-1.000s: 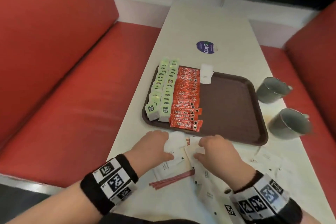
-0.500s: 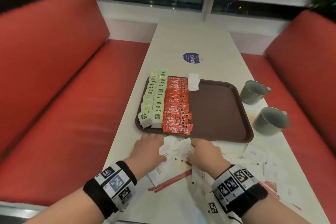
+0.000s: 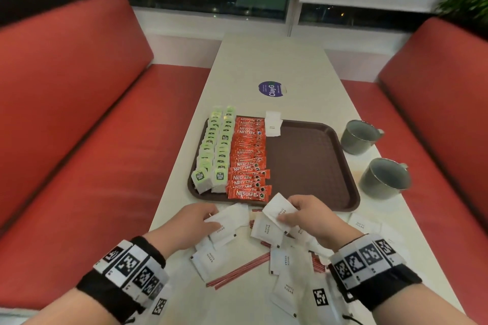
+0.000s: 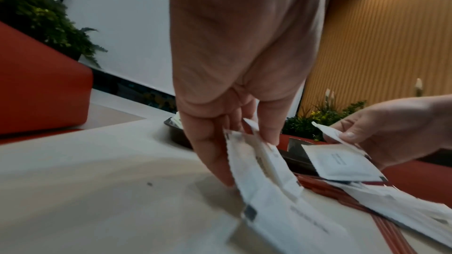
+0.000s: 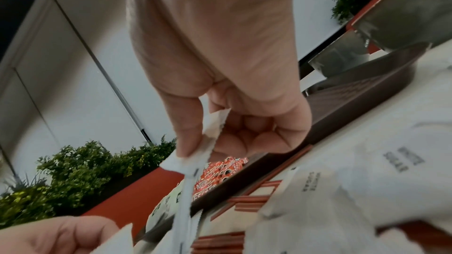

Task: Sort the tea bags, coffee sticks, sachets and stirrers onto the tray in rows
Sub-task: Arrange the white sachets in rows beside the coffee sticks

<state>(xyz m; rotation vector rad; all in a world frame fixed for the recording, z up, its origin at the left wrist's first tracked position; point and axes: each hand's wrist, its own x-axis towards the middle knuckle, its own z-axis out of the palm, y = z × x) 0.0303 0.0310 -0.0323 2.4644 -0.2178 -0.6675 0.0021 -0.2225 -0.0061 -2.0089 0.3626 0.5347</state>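
Right hand (image 3: 309,215) pinches a sugar sachet (image 3: 278,208) — long axis tilted toward the tray (image 3: 311,163).

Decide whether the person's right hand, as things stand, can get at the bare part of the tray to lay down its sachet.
Probably yes. The right hand pinches a sugar sachet at the near rim of the tray, whose right half is bare. The two mugs stand outside it, so nothing blocks the way.
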